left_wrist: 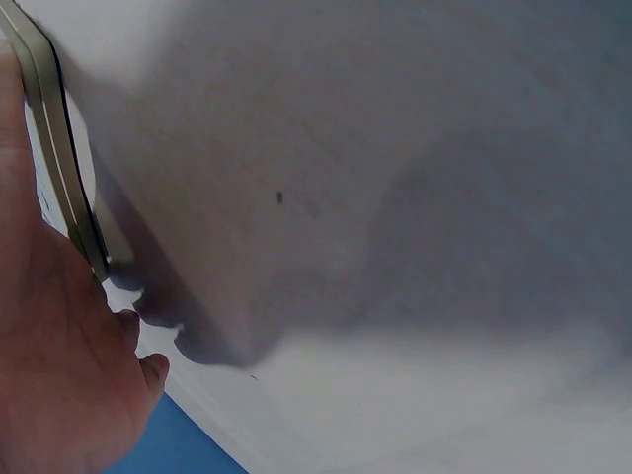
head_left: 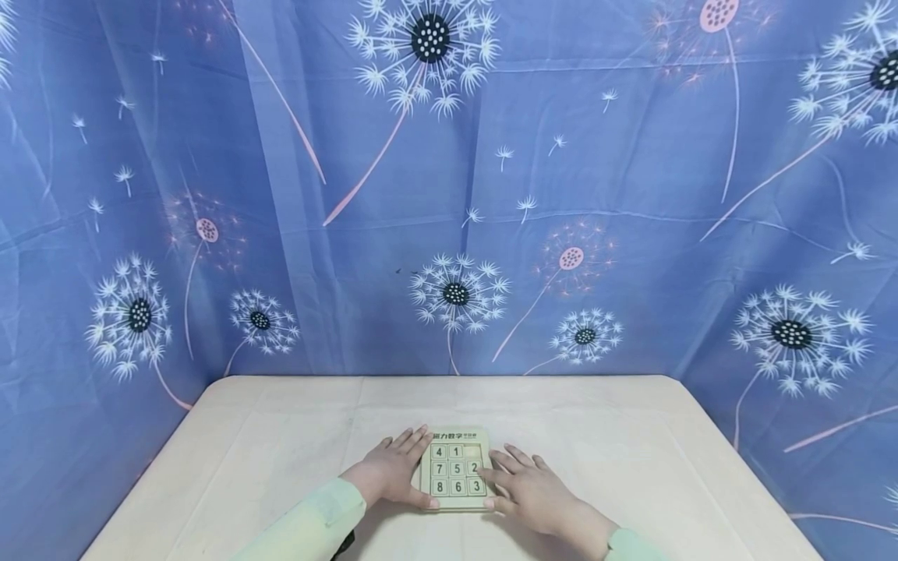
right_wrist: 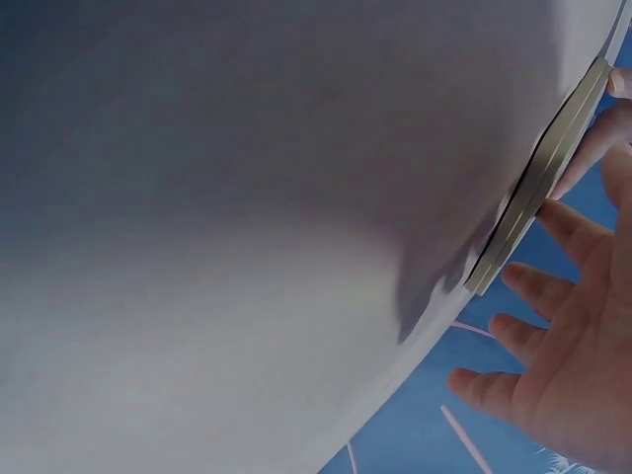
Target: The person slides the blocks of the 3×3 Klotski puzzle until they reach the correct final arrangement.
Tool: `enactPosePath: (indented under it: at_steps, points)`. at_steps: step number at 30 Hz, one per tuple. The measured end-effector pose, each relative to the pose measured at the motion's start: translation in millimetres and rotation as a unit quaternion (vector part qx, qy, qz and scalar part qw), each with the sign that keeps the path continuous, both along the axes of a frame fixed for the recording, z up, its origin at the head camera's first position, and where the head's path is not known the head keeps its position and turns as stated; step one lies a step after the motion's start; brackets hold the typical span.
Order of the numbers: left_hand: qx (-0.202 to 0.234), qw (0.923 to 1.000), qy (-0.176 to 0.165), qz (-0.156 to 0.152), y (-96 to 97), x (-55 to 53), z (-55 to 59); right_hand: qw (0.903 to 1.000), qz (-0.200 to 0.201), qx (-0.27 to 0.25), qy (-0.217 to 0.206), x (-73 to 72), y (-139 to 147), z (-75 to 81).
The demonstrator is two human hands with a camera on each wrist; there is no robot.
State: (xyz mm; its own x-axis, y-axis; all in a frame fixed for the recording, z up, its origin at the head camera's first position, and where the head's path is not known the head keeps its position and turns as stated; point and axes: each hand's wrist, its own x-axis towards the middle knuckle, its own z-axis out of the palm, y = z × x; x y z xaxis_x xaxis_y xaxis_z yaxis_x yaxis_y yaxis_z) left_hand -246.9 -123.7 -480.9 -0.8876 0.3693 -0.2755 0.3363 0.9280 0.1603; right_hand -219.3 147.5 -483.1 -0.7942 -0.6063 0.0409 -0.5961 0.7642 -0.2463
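A pale green sliding number puzzle point(head_left: 459, 504) lies flat on the table, with dark digits on its square tiles and dark lettering along its top. Its top right slot shows bare board; the tile marked 2 point(head_left: 474, 467) sits just below. My left hand point(head_left: 393, 467) rests along the puzzle's left side, thumb at the lower left corner and straight fingers near the upper left. From the right, my right hand point(head_left: 526, 487) reaches in with a fingertip at the 2 tile and the thumb beside the lower right edge. Its other fingers are spread over the table.
The pale table point(head_left: 281, 436) has rounded back corners. Behind and on both sides hangs a blue curtain point(head_left: 365, 312) printed with dandelions. Light green sleeves point(head_left: 309, 522) cover my forearms, and a small dark object point(head_left: 343, 545) shows under the left one.
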Motion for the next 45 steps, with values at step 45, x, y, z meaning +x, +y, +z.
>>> enactPosePath:
  at_steps: [45]
  points:
    - [0.0,1.0,0.001,0.0,0.0,-0.8,-0.3,0.9992,-0.031,-0.013,-0.021,-14.5,-9,0.4]
